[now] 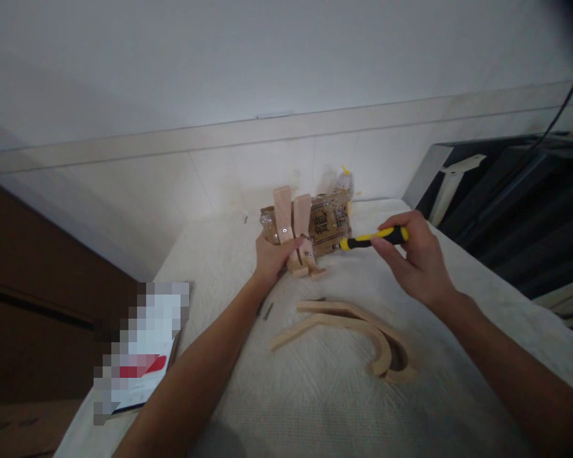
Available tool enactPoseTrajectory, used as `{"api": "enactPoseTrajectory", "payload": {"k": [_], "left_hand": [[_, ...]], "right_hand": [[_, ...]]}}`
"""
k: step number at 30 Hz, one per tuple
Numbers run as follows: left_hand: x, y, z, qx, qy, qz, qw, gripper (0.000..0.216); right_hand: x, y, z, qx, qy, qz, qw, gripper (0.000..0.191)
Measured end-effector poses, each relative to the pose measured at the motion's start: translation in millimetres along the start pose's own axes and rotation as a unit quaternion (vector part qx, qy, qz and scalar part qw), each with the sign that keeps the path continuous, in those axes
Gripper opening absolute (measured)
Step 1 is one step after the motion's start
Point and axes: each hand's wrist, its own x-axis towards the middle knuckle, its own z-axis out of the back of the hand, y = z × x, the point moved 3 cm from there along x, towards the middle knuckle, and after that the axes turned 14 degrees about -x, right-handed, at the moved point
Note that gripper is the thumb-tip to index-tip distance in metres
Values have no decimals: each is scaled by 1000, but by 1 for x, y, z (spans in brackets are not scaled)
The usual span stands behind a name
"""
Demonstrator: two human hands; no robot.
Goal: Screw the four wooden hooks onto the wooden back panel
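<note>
My left hand (270,259) is wrapped round a pair of pale wooden pieces (286,219) that stand side by side, with screw heads showing in them. A yellow-and-black screwdriver (363,241) is in my right hand (417,267), its tip pointing left near the wooden pieces. I cannot tell whether the tip touches them. Behind the pieces lies a brown cardboard packet (332,222) with dark lettering. Nearer to me, two curved wooden strips (337,321) rest on the white cloth (248,381). Loose screws (268,311) lie beside my left forearm.
A device or sheet (160,343) with a blurred, partly red face lies at the left edge. Another small screw (246,219) is near the wall. A clear plastic bag (344,181) sits behind the packet. Dark panels (520,191) stand at the right, a brown cabinet (42,305) at the left.
</note>
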Motion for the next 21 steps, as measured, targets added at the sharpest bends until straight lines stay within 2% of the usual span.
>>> {"api": "enactPoseTrajectory", "payload": {"k": [2,4,6,8,13,21], "left_hand": [[-1,-1,-1,8,-11,-5,1000,48],[-1,-2,-1,15,-15,-6,1000,47],[-1,-2,-1,20,-14,-4,1000,47],[0,-1,-1,15,-12,3,1000,47],[0,-1,0,13,-26,11,1000,48],[-1,-3,-2,27,-18,-10,999,48]], "right_hand": [[-8,12,-4,-18,-114,15,993,14],[-18,22,-14,-15,-144,55,988,17],[-26,28,-22,3,-131,106,986,19],[-31,29,-26,20,-110,122,986,19],[-35,25,-25,27,-112,76,990,19],[-35,25,-29,32,-109,74,991,23]]}}
